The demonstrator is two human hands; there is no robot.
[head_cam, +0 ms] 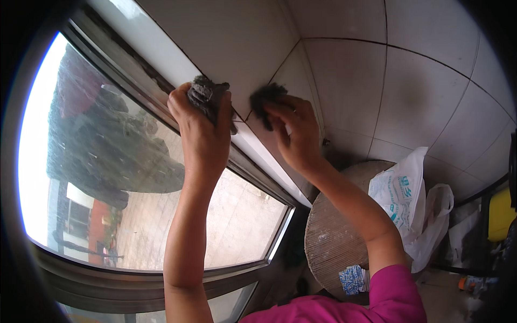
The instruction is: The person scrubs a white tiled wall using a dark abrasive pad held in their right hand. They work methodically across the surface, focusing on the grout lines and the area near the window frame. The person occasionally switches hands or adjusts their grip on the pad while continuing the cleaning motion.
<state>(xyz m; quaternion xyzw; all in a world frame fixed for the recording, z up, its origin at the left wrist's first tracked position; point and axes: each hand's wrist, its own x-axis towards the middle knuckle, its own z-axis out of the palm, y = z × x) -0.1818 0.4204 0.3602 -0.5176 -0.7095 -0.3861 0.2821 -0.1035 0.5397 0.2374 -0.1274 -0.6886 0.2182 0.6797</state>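
Note:
My left hand (204, 117) is closed around a dark grey cloth (202, 95), which rests at the white tiled edge (258, 149) beside the window frame. To its right, my right hand (297, 129) holds a dark, blurred pad or cloth (266, 101) against the tiled wall strip near the corner. Whether that one is a scouring pad or a cloth, I cannot tell. The window's glass pane (238, 218) lies behind and to the left of my left forearm.
A round ribbed tabletop (335, 242) stands below my right arm, with a white printed sack (398, 198) and a blue patterned cloth (351, 279) on it. A clear plastic bag (432, 226) is beside the sack. Light wall tiles (420, 93) rise at the right, and a yellow object (500, 214) is at the far right.

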